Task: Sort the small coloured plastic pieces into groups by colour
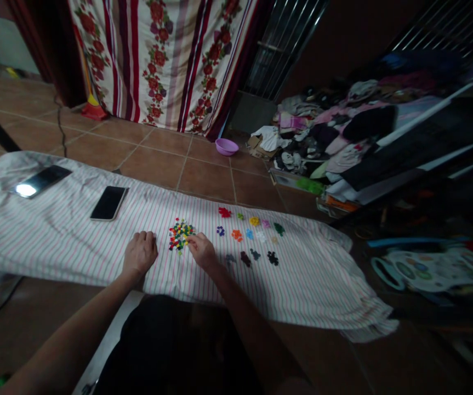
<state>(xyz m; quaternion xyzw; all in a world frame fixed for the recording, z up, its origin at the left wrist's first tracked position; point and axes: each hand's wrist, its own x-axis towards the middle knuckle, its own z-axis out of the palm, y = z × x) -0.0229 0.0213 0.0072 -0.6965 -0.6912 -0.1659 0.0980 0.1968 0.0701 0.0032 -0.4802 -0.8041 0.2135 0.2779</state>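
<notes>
A mixed pile of small coloured pieces (178, 231), like beads or buttons, lies on the striped cloth (158, 280). The thumb and fingers of my right hand (203, 252) are pinched together at the pile's right edge; what is between them is too small to make out. To the left of the pile my left hand (140, 255) rests on the cloth, its fingers curled in and nothing visible in them. Several one-colour heaps sit to the right, among them a red heap (224, 212), an orange heap (237, 235), a yellow heap (254, 221) and a black heap (273, 258).
A dark-screened phone (108, 203) and another phone with a bright glare (43, 181) lie at the cloth's left. Beyond it, a purple basin (227, 146) stands on the tiled floor before a flowered curtain (158, 66). Piled clothes (335, 129) fill the back right.
</notes>
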